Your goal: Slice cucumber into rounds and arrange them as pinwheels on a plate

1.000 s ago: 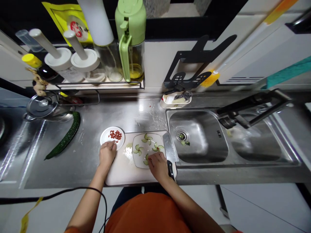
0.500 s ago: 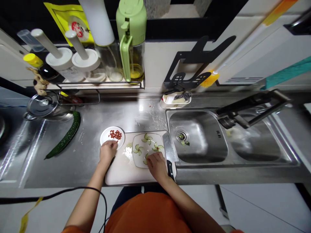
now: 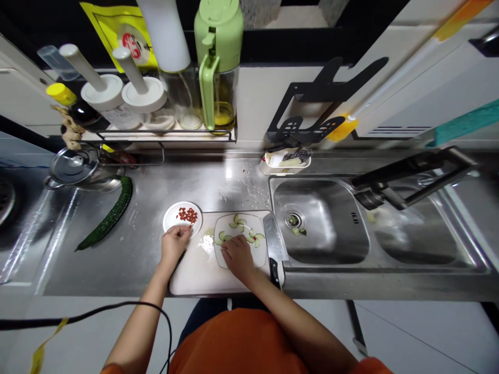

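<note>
My left hand (image 3: 173, 246) is at the near edge of a small white plate (image 3: 167, 217), fingers pinched, with a red goji berry (image 3: 190, 226) at the fingertips. Several more goji berries (image 3: 187, 215) lie on that plate. My right hand (image 3: 238, 258) is over a squarish clear-looking plate (image 3: 220, 258), fingertips drawn together by the left group of cucumber slices; whatever they grip is hidden. Thin cucumber slices (image 3: 254, 237) lie there in fanned groups, some with a red centre. Under this plate is a white cutting board (image 3: 191, 278). A cleaver (image 3: 274, 240) rests along the board's right side.
A whole cucumber (image 3: 111, 222) lies on the steel counter at left, beside a lidded pot (image 3: 74, 165). The double sink (image 3: 319, 218) with a black faucet (image 3: 413, 176) is at right. Bottles and a green oil jug (image 3: 218, 62) stand on a rack behind.
My right hand has shifted left and slightly away from me across the plate, to the left slice group. My left hand stays by the goji berries. The whole view has shifted slightly.
</note>
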`<control>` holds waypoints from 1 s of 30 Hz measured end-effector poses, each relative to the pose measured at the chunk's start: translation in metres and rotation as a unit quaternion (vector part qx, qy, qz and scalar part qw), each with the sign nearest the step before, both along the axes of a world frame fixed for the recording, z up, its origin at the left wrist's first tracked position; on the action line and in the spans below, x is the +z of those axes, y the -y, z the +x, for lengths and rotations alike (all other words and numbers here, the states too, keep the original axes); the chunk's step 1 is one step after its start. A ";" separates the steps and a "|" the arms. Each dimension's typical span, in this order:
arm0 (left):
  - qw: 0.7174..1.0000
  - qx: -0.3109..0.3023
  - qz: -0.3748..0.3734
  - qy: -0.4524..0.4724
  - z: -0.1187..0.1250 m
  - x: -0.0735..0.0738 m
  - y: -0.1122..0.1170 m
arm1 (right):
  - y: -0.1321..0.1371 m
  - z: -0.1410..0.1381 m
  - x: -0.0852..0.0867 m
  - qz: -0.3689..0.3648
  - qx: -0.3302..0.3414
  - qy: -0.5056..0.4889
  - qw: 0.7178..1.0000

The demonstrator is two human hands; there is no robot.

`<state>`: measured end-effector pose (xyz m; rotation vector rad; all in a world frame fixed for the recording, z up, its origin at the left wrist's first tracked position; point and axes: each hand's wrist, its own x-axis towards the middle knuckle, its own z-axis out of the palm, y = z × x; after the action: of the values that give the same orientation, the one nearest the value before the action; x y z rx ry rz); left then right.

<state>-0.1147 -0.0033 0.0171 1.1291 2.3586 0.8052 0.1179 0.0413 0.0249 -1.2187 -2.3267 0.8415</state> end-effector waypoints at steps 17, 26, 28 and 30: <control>0.993 -0.073 0.076 0.054 0.013 0.019 0.013 | -0.043 -0.089 -0.008 -0.443 -0.076 -0.162 0.879; 0.993 -0.074 0.080 0.048 0.013 0.013 0.012 | -0.039 -0.089 -0.003 -0.456 -0.074 -0.188 0.867; 0.993 -0.074 0.081 0.051 0.013 0.012 0.011 | -0.038 -0.089 -0.003 -0.454 -0.076 -0.192 0.867; 0.992 -0.072 0.081 0.059 0.014 0.012 0.011 | -0.037 -0.089 -0.003 -0.450 -0.078 -0.196 0.868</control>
<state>-0.1009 -0.0142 0.0295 1.2626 2.1194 0.9976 0.0292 0.0787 0.0221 -1.3411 -1.4672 2.0123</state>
